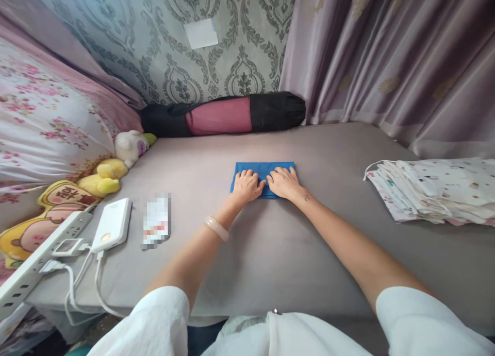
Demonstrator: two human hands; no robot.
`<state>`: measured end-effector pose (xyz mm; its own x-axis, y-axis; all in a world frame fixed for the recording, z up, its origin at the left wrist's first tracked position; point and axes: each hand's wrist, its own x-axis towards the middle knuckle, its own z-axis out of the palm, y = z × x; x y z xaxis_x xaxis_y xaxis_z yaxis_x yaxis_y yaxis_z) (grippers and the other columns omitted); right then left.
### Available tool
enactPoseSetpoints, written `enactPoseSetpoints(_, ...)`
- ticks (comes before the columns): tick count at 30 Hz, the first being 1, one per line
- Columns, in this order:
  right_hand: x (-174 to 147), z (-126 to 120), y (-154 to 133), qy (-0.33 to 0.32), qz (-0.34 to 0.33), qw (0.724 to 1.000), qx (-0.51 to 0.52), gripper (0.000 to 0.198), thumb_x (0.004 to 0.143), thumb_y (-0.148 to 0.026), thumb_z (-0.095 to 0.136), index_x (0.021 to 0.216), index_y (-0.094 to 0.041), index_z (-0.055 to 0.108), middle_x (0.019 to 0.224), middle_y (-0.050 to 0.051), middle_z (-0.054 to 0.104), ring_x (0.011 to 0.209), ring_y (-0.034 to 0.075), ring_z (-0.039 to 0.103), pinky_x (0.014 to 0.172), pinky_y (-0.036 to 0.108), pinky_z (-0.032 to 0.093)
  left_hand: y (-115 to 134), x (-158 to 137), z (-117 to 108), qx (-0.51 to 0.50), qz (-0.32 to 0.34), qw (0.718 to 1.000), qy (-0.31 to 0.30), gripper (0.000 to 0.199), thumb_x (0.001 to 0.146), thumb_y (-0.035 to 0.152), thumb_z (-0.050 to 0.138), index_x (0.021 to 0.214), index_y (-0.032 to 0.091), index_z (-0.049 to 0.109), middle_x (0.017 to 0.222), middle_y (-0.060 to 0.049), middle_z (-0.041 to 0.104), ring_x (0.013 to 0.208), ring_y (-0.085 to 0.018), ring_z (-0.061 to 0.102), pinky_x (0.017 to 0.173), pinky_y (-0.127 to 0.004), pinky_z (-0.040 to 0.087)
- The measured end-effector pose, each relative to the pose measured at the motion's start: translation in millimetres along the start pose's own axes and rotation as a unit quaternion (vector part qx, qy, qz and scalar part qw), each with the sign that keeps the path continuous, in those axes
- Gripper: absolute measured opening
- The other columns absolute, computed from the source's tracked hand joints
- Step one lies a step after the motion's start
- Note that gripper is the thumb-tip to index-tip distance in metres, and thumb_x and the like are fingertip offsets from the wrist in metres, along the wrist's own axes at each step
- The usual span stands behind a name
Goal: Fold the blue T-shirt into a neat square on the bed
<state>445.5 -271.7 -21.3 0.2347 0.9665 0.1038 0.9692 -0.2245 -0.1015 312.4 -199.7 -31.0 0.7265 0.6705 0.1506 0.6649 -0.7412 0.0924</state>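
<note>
A folded blue cloth [264, 167], roughly rectangular, lies flat on the grey bed sheet [309, 263] in front of me. My left hand [248, 186] rests palm down on its left half, fingers spread. On the right half lies my right hand [284, 182], also palm down with fingers apart. The two thumbs nearly meet near the middle of the cloth. Both hands press on the fabric from above without gripping it. Part of the cloth is hidden beneath them.
At right is a stack of patterned drawstring bags [425, 191]. To the left are a blurred-out packet [157, 219], a white power bank [112, 223], a power strip [36, 263] with cables, and plush toys [102, 178]. A black-and-pink long bag [220, 115] lies along the wall.
</note>
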Motion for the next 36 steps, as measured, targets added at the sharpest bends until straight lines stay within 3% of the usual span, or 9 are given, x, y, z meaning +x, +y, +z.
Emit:
enactPoseSetpoints(2,8,1,-1,0.043,0.001,0.999,0.002,0.043,0.097,-0.028,0.028,0.12,-0.011,0.06,0.131,0.016,0.055,0.124,0.028,0.046,0.11,0.05,0.022,-2,11,1,-0.009,-0.016,0.999,0.028,0.042,0.094,0.045,0.035,0.106,0.014,0.061,0.114,-0.015,0.062,0.114,-0.028,0.053,0.098,-0.042,0.039)
enactPoseSetpoints(4,14,6,-1,0.066,-0.017,0.998,0.002,0.047,0.097,-0.027,0.027,0.133,-0.008,0.05,0.143,0.016,0.044,0.134,0.028,0.034,0.112,0.05,0.018,-4,21,4,-0.014,-0.008,0.998,0.057,0.041,0.094,0.039,0.036,0.118,0.013,0.056,0.126,-0.015,0.058,0.125,-0.028,0.046,0.105,-0.043,0.034)
enactPoseSetpoints(8,20,18,2,0.056,-0.051,0.997,-0.008,0.054,0.095,-0.027,0.028,0.144,-0.006,0.036,0.153,0.013,0.028,0.142,0.026,0.019,0.115,0.051,0.009,-8,34,15,-0.006,0.033,0.998,0.056,0.049,0.094,0.032,0.033,0.139,0.014,0.041,0.149,-0.01,0.039,0.143,-0.028,0.021,0.116,-0.047,0.018)
enactPoseSetpoints(15,24,31,8,-0.019,-0.048,0.999,0.016,0.057,0.093,-0.028,0.024,0.146,-0.007,0.035,0.152,0.01,0.031,0.141,0.023,0.021,0.115,0.05,0.016,-10,34,32,0.002,0.043,0.999,-0.02,0.051,0.097,0.033,0.023,0.143,0.018,0.039,0.15,-0.009,0.038,0.141,-0.025,0.029,0.115,-0.047,0.021)
enactPoseSetpoints(24,25,32,8,-0.01,-0.045,0.999,0.016,0.056,0.093,-0.026,0.027,0.145,-0.008,0.036,0.152,0.011,0.031,0.141,0.024,0.022,0.115,0.049,0.015,-7,42,18,0.021,0.059,0.998,-0.016,0.044,0.094,0.03,0.031,0.132,0.017,0.049,0.141,-0.011,0.05,0.133,-0.028,0.041,0.111,-0.05,0.028)
enactPoseSetpoints(29,20,30,7,0.053,-0.039,0.998,0.005,0.06,0.091,-0.026,0.032,0.148,-0.007,0.029,0.156,0.013,0.017,0.143,0.027,0.014,0.115,0.05,0.014,-10,42,25,0.027,0.077,0.997,0.013,0.049,0.095,0.03,0.03,0.141,0.016,0.039,0.152,-0.009,0.036,0.143,-0.029,0.021,0.116,-0.05,0.018)
enactPoseSetpoints(36,23,32,8,0.0,-0.038,0.999,0.012,0.057,0.092,-0.026,0.027,0.145,-0.005,0.036,0.151,0.013,0.032,0.142,0.025,0.021,0.115,0.052,0.013,-12,43,32,0.012,0.074,0.997,-0.014,0.049,0.096,0.028,0.026,0.141,0.015,0.04,0.148,-0.009,0.042,0.139,-0.026,0.032,0.115,-0.048,0.022)
